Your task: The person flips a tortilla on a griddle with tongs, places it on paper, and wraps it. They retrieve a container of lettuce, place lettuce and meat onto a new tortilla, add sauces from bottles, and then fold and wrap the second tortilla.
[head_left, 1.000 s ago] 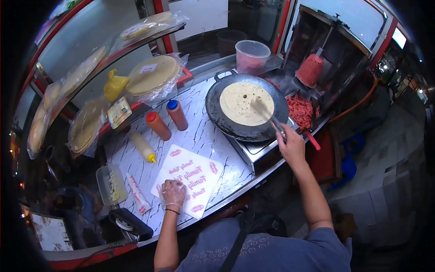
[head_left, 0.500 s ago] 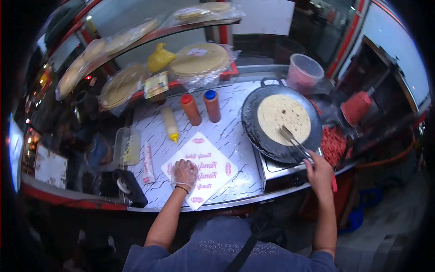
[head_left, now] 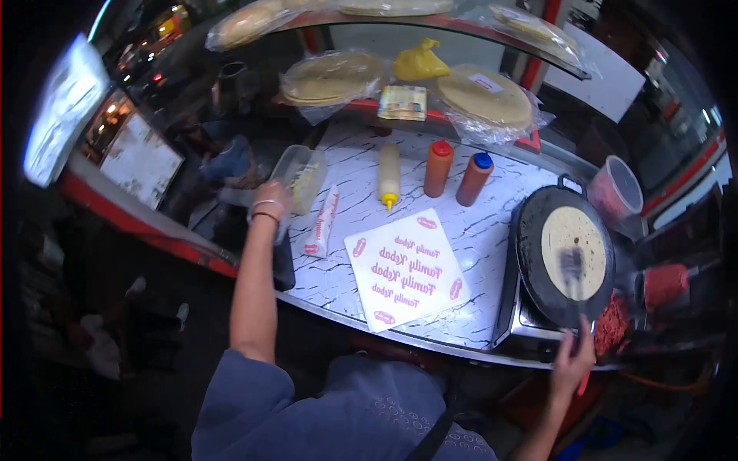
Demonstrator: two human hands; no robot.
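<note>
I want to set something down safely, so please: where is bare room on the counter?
Bare counter lies between the paper and the stove, and between the tub and pale bottle. The left end is crowded: left hand, tub and packet sit close.

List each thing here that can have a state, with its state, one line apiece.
Flatbread: flat, on the griddle
Metal utensil: in the right hand, blurred
Printed paper: spread flat
Red-capped bottle: upright, capped
Blue-capped bottle: upright, capped
Yellow-capped bottle: lying down, capped
Stacked flatbreads: bagged in plastic
Yellow bag: bunched up
Clear tub: partly filled
Plastic bucket: partly filled
Left hand: gloved, near the tub
Stove: flame not visible
</note>
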